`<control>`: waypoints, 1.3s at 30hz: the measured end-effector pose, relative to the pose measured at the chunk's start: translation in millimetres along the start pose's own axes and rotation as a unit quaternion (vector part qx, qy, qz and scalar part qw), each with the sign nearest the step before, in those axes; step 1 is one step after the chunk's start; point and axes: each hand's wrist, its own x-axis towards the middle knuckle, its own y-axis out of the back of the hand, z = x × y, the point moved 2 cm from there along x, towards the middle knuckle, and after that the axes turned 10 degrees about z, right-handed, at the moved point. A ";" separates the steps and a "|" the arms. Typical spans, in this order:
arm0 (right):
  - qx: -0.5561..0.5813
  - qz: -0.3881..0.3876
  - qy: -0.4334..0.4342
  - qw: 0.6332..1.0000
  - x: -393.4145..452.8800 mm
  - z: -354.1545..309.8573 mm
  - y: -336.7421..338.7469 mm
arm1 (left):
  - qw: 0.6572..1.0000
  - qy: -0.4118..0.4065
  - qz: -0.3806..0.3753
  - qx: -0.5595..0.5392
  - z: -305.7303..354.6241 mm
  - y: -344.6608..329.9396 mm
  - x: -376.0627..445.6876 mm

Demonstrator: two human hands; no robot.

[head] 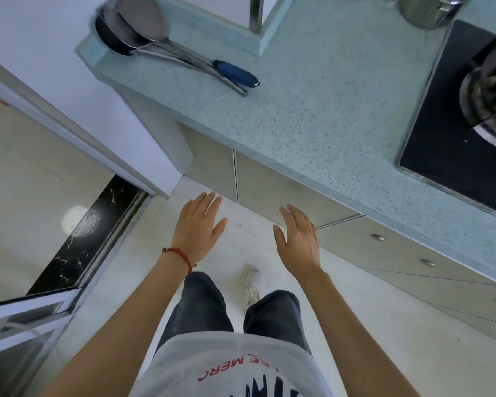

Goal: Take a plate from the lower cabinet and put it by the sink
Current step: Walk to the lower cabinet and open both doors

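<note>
I look straight down at my body and the floor. My left hand [196,222], with a red string at the wrist, is held out flat with fingers apart and holds nothing. My right hand [298,239] is likewise open and empty, a little to the right. Both hover in front of the closed lower cabinet doors [269,184] under the speckled blue-green counter [312,110]. No plate and no sink are in view.
Pans and a blue-handled utensil [184,55] lie at the counter's far left end. A black hob with a burner [476,110] sits at the right, a steel pot [430,10] behind it. Drawers with round knobs [427,263] run right. A sliding door track [78,242] lies to the left.
</note>
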 end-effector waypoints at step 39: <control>0.753 0.136 -0.428 0.482 143.8 -93.1 -103.5 | 0.561 0.335 -0.134 -0.745 -58.2 -29.1 170.1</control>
